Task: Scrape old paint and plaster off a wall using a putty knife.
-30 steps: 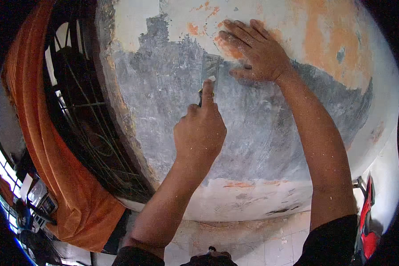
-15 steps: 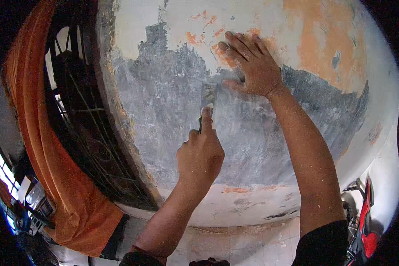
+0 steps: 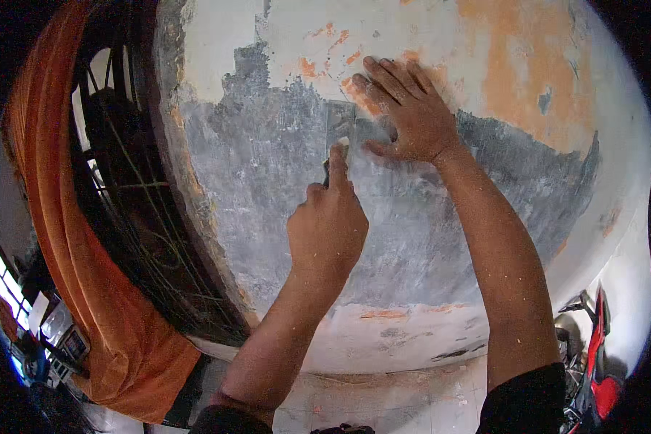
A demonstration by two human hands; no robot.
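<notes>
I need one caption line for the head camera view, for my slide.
Left hand gripping a flat-bladed scraper at a patchy grey, white and orange wall, the right hand spread nearby.

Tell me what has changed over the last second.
The left hand moved the scraper down the wall, then back up toward the white paint; nothing was taken up or let go. The right hand stayed spread against the wall.
</notes>
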